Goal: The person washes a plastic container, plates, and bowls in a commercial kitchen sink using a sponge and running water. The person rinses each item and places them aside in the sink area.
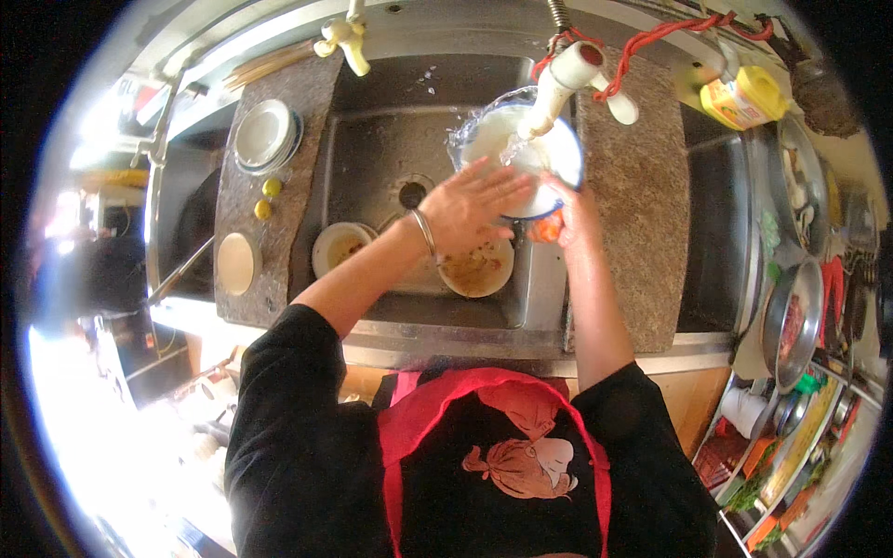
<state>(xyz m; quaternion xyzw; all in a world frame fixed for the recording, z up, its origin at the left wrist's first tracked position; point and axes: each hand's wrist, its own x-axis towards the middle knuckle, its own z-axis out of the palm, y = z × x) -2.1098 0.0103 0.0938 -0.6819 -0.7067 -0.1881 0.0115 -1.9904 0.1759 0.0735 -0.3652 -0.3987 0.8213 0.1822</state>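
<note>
Under the running white tap (pixel 554 91), a white dish with a blue rim (pixel 558 157) is tilted over the sink, and water splashes off its far side. My right hand (pixel 575 209) grips its near right edge. An orange object (pixel 546 228), perhaps a scrubber, shows beside those fingers; I cannot tell its exact kind. My left hand (pixel 478 202), with a metal bangle at the wrist, is spread flat over the dish's near left part; whether it touches is unclear. Below it a soiled bowl (pixel 478 268) sits in the sink with brownish food residue. Another soiled bowl (pixel 340 247) is partly hidden by my left forearm.
The steel sink (pixel 377 153) has a drain (pixel 412 194) in its middle. On the left stone slab are stacked white dishes (pixel 264 132), two small yellow-green fruits (pixel 267 198) and a round pale lid or block (pixel 236 263). A second tap (pixel 345 42) hangs above; a yellow container (pixel 745 97) stands right.
</note>
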